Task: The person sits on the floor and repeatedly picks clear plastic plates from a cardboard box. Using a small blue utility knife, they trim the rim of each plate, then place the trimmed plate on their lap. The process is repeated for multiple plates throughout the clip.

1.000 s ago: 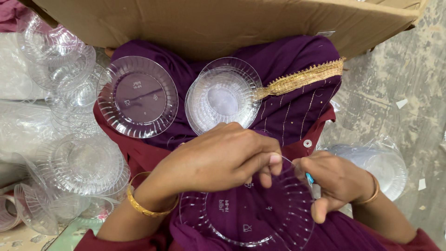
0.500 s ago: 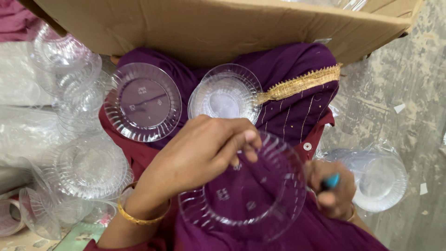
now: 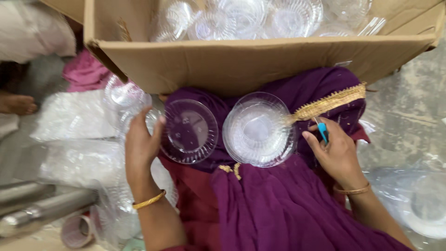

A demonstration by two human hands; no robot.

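The clear plate has left the lap; the left hand (image 3: 141, 144) now presses it onto the plate stack (image 3: 190, 131) left of the clear bowl stack (image 3: 259, 129), fingers together. The right hand (image 3: 337, 151), right of the bowls, pinches a blue tool (image 3: 322, 131).

My left hand (image 3: 141, 144) grips the rim of a clear plastic plate (image 3: 189, 131) on my purple lap. My right hand (image 3: 335, 151) holds small blue-handled scissors (image 3: 322, 131) just beside a stack of clear bowls (image 3: 258, 129), below the cardboard box (image 3: 241, 60).
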